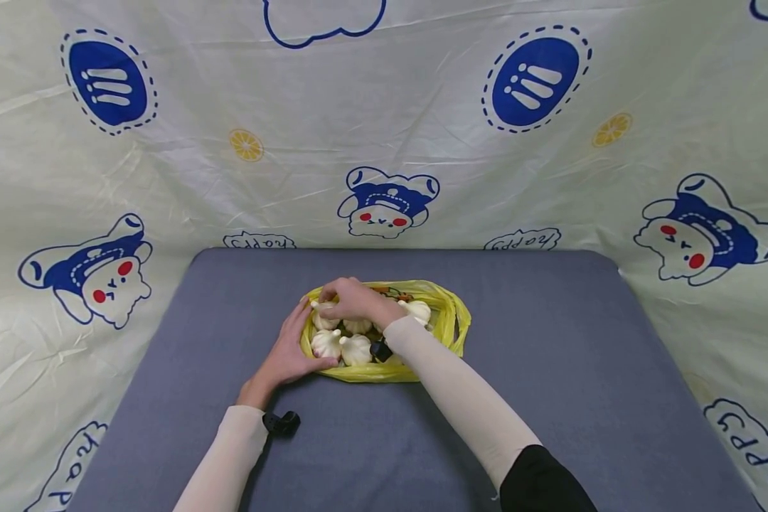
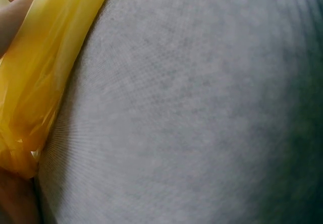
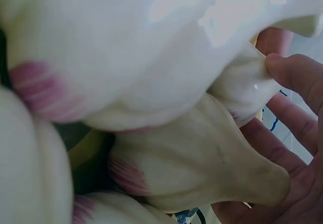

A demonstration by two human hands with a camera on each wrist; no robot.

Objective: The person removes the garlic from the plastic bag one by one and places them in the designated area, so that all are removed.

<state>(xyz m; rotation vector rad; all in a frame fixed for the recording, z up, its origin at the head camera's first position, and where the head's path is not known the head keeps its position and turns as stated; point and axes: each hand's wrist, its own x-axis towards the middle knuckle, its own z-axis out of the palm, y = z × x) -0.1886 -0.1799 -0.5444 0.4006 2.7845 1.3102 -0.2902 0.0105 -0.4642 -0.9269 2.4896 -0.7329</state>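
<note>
An oval yellow plastic bag [image 1: 384,374] lies with its mouth spread, holding several white garlic bulbs [image 1: 356,350]. At its left end my left hand [image 1: 289,350] grips the side, thumb over the front rim and fingers along the left rim. My right hand [image 1: 353,301] reaches in from the right and pinches a garlic bulb [image 1: 323,319] at the back left. In the right wrist view, the thumb [image 3: 290,75] and fingers close on that bulb [image 3: 245,85], while larger pink-streaked bulbs [image 3: 116,57] fill the foreground. The left wrist view catches the bag's yellow wall [image 2: 45,57].
Beneath the bag is a table with a blue-grey cover [image 1: 550,370]. A pale printed cloth [image 1: 422,92] hangs behind and at both sides. Small orange and green items [image 1: 400,293] show at the bag's back rim. Black wrist cameras [image 1: 281,424] sit on both wrists.
</note>
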